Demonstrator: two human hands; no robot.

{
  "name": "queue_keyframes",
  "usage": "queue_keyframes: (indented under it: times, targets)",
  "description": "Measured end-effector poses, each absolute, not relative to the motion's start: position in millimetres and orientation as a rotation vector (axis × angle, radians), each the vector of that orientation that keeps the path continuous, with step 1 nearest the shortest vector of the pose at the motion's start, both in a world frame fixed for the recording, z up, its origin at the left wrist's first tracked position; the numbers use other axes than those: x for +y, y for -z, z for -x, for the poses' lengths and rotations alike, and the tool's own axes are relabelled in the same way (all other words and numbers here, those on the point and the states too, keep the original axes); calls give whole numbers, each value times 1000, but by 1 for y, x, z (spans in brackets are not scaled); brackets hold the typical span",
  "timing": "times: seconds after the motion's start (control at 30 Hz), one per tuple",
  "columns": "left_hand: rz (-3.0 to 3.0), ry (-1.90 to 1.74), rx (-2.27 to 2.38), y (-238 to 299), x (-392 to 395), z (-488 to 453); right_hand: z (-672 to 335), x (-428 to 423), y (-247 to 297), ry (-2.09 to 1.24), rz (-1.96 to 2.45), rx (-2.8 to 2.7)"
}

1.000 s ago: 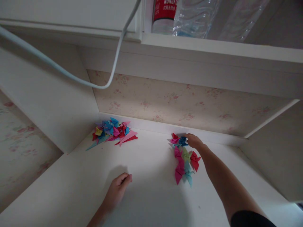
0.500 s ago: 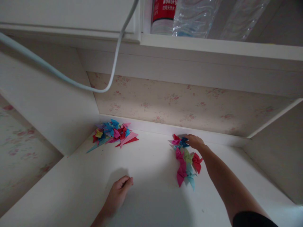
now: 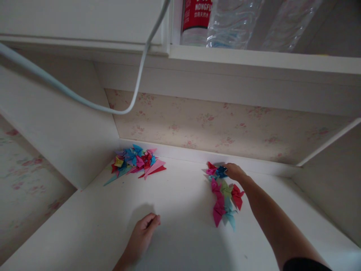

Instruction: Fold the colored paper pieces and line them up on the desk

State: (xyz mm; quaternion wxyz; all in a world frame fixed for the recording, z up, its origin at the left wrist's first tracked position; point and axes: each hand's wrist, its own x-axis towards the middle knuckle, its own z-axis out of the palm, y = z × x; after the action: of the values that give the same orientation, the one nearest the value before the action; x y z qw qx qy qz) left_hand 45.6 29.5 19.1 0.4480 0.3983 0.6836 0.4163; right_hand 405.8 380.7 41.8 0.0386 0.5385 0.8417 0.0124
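At the bench's (image 3: 183,195) back edge, R hand (image 3: 235,172) has fingertips at the dk-blue piece (image 3: 221,172) — can't tell if pinched or just touching. L hand (image 3: 145,229) loosely fisted over bench, nothing visible in it. Dk-blue sits tight vs. the pink piece (image 3: 211,171), so a sideways tug could snag & drag it. Forearm (image 3: 266,209) looks v. close to the red piece (image 3: 237,196) — low sweep might knock that.
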Motion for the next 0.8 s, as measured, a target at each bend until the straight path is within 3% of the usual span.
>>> queue_keyframes:
  times: [0.53, 0.8]
  targets:
    - [-976, -1037, 1698, -17, 30, -45, -402, 379, -46, -60, -1722, 2562]
    - [-963, -1121, 1656, -19, 30, -47, -414, 350, -78, -117, -1943, 2592]
